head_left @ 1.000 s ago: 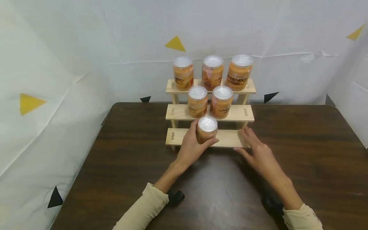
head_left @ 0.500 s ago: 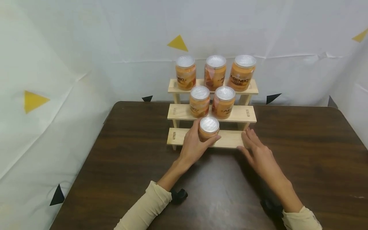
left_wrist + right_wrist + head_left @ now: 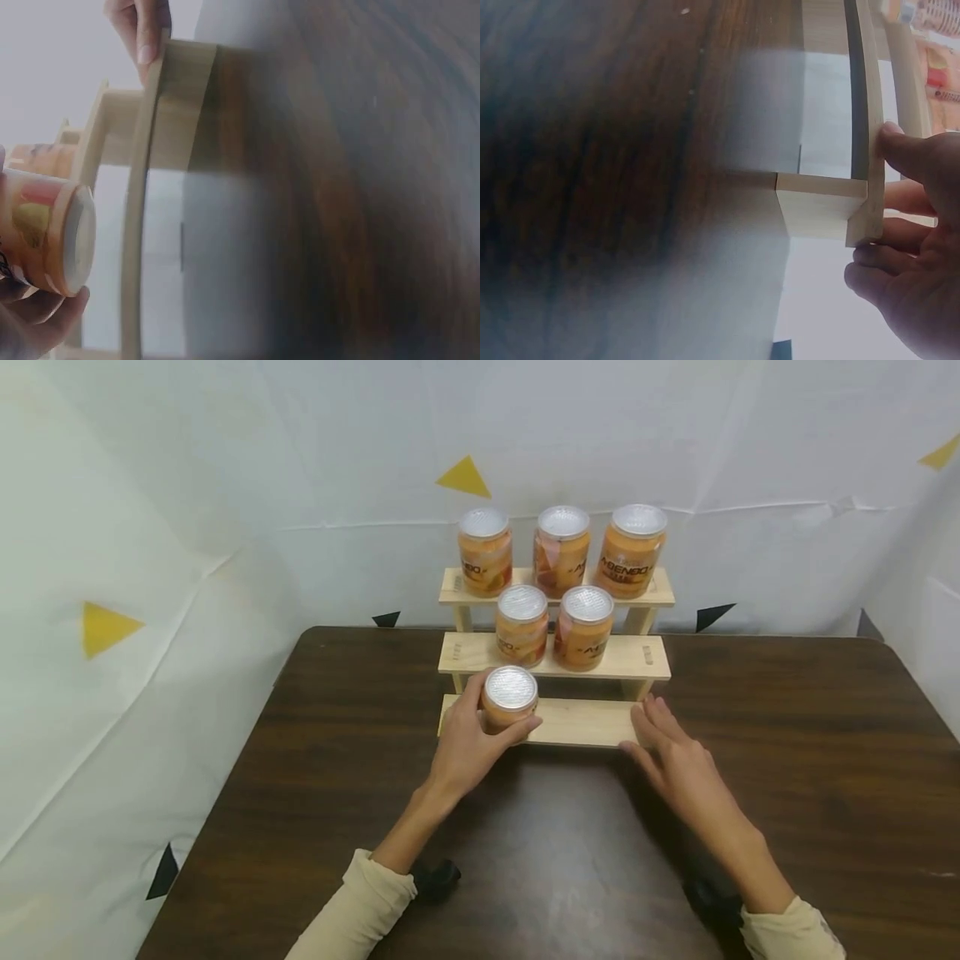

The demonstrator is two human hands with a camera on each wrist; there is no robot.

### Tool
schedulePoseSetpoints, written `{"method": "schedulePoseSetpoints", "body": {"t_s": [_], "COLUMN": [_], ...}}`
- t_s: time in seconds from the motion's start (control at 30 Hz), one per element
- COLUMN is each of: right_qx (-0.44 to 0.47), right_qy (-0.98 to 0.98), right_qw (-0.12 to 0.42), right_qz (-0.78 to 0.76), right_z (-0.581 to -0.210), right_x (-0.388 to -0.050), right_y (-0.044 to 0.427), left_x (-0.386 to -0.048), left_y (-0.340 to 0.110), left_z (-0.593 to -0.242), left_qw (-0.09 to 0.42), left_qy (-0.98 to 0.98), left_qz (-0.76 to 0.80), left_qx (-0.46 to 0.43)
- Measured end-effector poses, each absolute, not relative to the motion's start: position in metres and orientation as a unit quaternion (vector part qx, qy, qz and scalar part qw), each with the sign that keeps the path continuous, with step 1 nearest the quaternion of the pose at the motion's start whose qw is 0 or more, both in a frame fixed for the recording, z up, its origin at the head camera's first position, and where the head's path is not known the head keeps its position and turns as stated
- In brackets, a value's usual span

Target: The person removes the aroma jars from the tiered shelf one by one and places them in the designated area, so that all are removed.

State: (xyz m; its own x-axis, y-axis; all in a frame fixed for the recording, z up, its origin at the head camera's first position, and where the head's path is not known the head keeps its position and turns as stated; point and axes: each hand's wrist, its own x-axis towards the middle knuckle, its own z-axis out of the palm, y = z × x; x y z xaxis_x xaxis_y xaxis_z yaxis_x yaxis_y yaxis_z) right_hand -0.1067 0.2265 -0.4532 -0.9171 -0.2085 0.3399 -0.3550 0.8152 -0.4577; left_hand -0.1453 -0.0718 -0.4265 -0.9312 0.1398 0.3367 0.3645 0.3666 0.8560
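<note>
My left hand [image 3: 468, 739] grips an orange-labelled can [image 3: 511, 691] with a silver lid, fingers and thumb round its sides. The can is over the left part of the bottom step of a three-step wooden display rack [image 3: 585, 722]. In the left wrist view, a gap shows between the can's base [image 3: 79, 238] and that step. My right hand [image 3: 678, 764] holds the right end of the bottom step. In the right wrist view, its thumb lies on the front edge and its fingers reach over the board's end [image 3: 864, 225].
Two matching cans, a left one [image 3: 521, 627] and a right one [image 3: 583, 628], stand on the middle step. Three more, among them a centre one [image 3: 561, 553], line the top step. The rack stands on a dark wooden table [image 3: 360, 710], before a white cloth backdrop [image 3: 337, 468].
My left hand has carried the can leftward along the bottom step during the last half second. The right hand stays at the step's right end.
</note>
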Motion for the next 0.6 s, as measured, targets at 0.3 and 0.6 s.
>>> {"method": "schedulePoseSetpoints", "body": {"t_s": [0.3,0.6], "right_qx": [0.151,0.156], "right_qy": [-0.940,-0.937], "right_qw": [0.135,0.142], "right_qz": [0.273,0.277], "right_z": [-0.454,-0.456], "right_x": [-0.109,-0.109], "right_y": [0.228,0.228], "left_x": [-0.140,-0.141], "left_y": [-0.110,-0.158], "left_z": [-0.407,-0.396], "left_qw": [0.140,0.173], "left_qy": [-0.835,-0.854], "left_qz": [-0.514,-0.484], "left_qx": [-0.142,-0.080]}}
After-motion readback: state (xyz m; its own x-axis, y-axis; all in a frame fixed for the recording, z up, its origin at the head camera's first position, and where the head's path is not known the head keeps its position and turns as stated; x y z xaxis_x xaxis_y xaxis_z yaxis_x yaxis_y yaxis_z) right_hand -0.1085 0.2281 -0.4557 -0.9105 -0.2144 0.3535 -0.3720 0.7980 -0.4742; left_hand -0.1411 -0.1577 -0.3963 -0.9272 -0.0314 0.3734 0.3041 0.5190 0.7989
